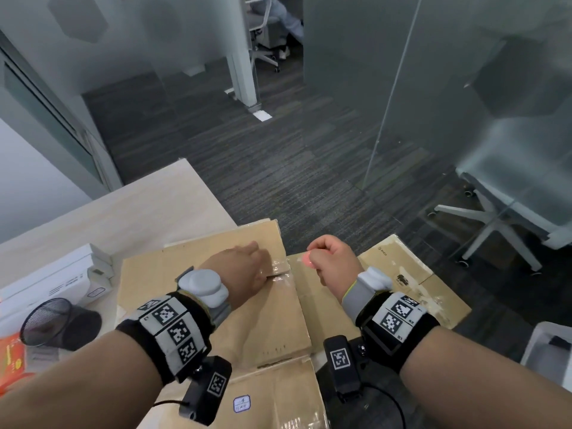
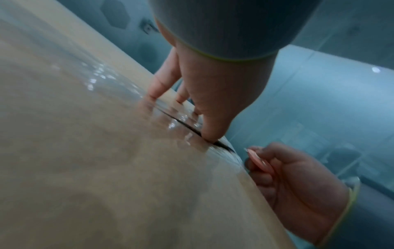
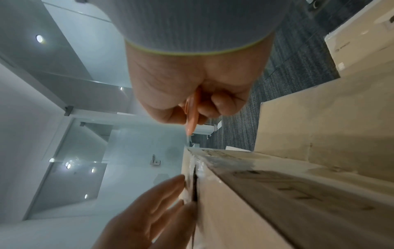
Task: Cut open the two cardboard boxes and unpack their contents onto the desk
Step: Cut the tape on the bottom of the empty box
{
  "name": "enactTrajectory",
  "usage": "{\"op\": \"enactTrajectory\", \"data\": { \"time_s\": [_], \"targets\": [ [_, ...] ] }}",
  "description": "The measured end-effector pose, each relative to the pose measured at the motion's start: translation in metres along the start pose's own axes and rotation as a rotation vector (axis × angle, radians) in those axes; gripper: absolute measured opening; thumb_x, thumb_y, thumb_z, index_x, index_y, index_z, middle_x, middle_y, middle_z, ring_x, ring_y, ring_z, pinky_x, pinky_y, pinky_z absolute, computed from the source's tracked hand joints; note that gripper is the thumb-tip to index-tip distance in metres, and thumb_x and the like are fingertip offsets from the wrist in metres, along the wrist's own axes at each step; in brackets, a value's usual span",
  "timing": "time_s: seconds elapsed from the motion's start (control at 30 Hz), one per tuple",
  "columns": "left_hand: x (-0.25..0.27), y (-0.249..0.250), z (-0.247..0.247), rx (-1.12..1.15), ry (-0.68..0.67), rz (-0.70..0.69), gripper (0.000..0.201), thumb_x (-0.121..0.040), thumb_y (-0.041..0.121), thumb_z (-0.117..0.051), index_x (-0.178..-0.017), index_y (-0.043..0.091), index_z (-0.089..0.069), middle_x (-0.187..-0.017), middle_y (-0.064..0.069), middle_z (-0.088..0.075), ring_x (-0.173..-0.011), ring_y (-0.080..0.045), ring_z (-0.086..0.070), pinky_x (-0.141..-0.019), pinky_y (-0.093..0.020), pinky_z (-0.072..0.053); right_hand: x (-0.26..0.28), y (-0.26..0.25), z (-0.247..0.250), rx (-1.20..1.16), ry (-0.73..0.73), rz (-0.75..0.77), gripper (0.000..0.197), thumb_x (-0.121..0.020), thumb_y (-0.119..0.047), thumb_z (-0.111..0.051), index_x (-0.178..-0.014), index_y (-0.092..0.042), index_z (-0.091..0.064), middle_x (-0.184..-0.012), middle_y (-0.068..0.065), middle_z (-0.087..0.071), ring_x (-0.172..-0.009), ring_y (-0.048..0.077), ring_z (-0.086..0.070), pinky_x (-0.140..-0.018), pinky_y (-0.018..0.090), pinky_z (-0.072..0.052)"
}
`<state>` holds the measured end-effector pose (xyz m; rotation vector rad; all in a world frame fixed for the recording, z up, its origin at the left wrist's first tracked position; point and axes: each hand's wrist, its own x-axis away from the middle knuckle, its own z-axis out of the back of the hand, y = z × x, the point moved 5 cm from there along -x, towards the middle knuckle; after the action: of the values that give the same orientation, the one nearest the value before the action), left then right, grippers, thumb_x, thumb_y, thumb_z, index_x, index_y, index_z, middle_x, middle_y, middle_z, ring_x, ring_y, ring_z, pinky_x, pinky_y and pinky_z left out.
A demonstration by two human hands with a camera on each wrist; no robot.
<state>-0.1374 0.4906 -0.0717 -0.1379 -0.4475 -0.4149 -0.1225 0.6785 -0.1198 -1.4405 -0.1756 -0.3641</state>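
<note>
A large cardboard box (image 1: 201, 289) lies in front of me, its top seam (image 1: 280, 273) covered in clear tape. My left hand (image 1: 263, 258) rests on it with straight fingers, and the fingertips (image 2: 156, 94) and thumb touch the tape beside a dark slit (image 2: 187, 126). A second cardboard box (image 1: 418, 283) sits to the right. My right hand (image 1: 328, 258) is a fist gripping a small orange cutter (image 1: 308, 260), held just off the box edge. In the right wrist view the cutter (image 3: 192, 116) points down at the box corner, above my left hand (image 3: 170, 193).
The light wooden desk (image 1: 139, 212) holds white boxes (image 1: 52, 280), a black mesh cup (image 1: 58, 320) on its side and an orange packet (image 1: 12, 357). Dark carpet lies beyond. A white office chair (image 1: 510, 196) stands behind a glass partition at right. A white bin (image 1: 548, 345) is lower right.
</note>
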Motion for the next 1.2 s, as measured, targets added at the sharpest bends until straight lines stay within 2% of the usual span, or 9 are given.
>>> {"op": "enactTrajectory", "data": {
  "time_s": [0.13, 0.27, 0.4, 0.57, 0.67, 0.8, 0.9, 1.0, 1.2],
  "targets": [
    [0.022, -0.023, 0.003, 0.266, 0.174, 0.092, 0.045, -0.098, 0.050, -0.056, -0.139, 0.033, -0.056, -0.140, 0.008, -0.061, -0.125, -0.018, -0.058, -0.102, -0.028, -0.042, 0.009, -0.014, -0.007, -0.135, -0.061, 0.023, 0.008, -0.089, -0.008, -0.066, -0.094, -0.013, -0.068, -0.067, -0.008, -0.068, -0.059, 0.014, -0.052, -0.050, 0.026, -0.040],
    [0.044, -0.054, -0.014, 0.866, 0.350, 0.213, 0.012, -0.093, 0.034, -0.069, -0.104, 0.039, -0.073, -0.105, 0.016, -0.074, -0.101, -0.008, -0.068, -0.096, -0.029, -0.051, 0.020, -0.027, -0.047, -0.230, -0.203, -0.022, 0.014, -0.094, -0.008, -0.065, -0.103, -0.017, -0.071, -0.083, 0.011, -0.071, -0.060, 0.014, -0.060, -0.051, 0.030, -0.040],
    [0.059, -0.058, -0.028, 1.288, 0.343, 0.152, 0.023, -0.097, 0.017, -0.064, -0.110, 0.032, -0.075, -0.103, 0.015, -0.076, -0.096, -0.003, -0.070, -0.094, -0.024, -0.051, 0.036, -0.038, -0.097, -0.335, -0.339, -0.141, 0.014, -0.094, -0.009, -0.065, -0.106, -0.017, -0.063, -0.083, 0.007, -0.069, -0.060, 0.015, -0.059, -0.052, 0.029, -0.035],
    [0.087, -0.067, -0.038, 1.731, 0.303, 0.146, 0.026, -0.107, 0.030, -0.047, -0.109, 0.025, -0.073, -0.083, 0.003, -0.071, -0.078, -0.009, -0.070, -0.075, -0.034, -0.048, 0.057, -0.049, -0.150, -0.344, -0.465, -0.221, 0.009, -0.097, -0.018, -0.059, -0.100, -0.022, -0.052, -0.071, 0.002, -0.060, -0.054, 0.016, -0.050, -0.051, 0.028, -0.028],
    [0.105, -0.090, -0.053, 1.925, 0.281, 0.113, 0.034, -0.105, 0.033, -0.049, -0.105, 0.003, -0.065, -0.085, -0.014, -0.067, -0.076, -0.022, -0.067, -0.069, -0.034, -0.051, 0.070, -0.054, -0.182, -0.188, -0.468, -0.159, 0.010, -0.099, -0.019, -0.058, -0.096, -0.018, -0.049, -0.066, 0.002, -0.057, -0.050, 0.019, -0.053, -0.043, 0.026, -0.032],
    [0.124, -0.127, -0.075, 2.079, 0.331, 0.194, 0.034, -0.089, 0.043, -0.062, -0.088, 0.009, -0.061, -0.086, -0.017, -0.070, -0.080, -0.036, -0.067, -0.067, -0.040, -0.056, 0.082, -0.058, -0.217, 0.161, -0.443, -0.046, 0.019, -0.095, -0.032, -0.061, -0.094, -0.015, -0.053, -0.074, 0.002, -0.067, -0.056, 0.020, -0.062, -0.047, 0.028, -0.041],
    [0.133, -0.161, -0.096, 2.126, 0.410, 0.377, 0.028, -0.094, 0.035, -0.066, -0.095, 0.008, -0.057, -0.087, -0.009, -0.077, -0.078, -0.027, -0.075, -0.062, -0.045, -0.061, 0.081, -0.064, -0.225, 0.520, -0.356, 0.178, 0.006, -0.093, -0.033, -0.062, -0.092, -0.027, -0.060, -0.079, -0.007, -0.065, -0.065, 0.008, -0.057, -0.063, 0.027, -0.045],
    [0.145, -0.197, -0.116, 2.081, 0.484, 0.497, 0.022, -0.092, 0.030, -0.072, -0.097, 0.011, -0.060, -0.078, -0.003, -0.072, -0.061, -0.010, -0.067, -0.047, -0.027, -0.054, 0.079, -0.063, -0.229, 0.854, -0.346, 0.400, 0.008, -0.090, -0.036, -0.062, -0.089, -0.029, -0.063, -0.089, -0.014, -0.059, -0.078, 0.004, -0.055, -0.075, 0.022, -0.045],
    [0.153, -0.240, -0.154, 2.002, 0.478, 0.550, 0.020, -0.089, 0.021, -0.077, -0.106, 0.015, -0.069, -0.093, -0.001, -0.066, -0.071, -0.009, -0.059, -0.052, -0.022, -0.048, 0.087, -0.051, -0.250, 1.356, -0.453, 0.374, 0.055, -0.076, -0.074, -0.058, -0.120, -0.041, -0.055, -0.120, -0.017, -0.049, -0.114, 0.012, -0.043, -0.097, 0.038, -0.045]
  ]
}}
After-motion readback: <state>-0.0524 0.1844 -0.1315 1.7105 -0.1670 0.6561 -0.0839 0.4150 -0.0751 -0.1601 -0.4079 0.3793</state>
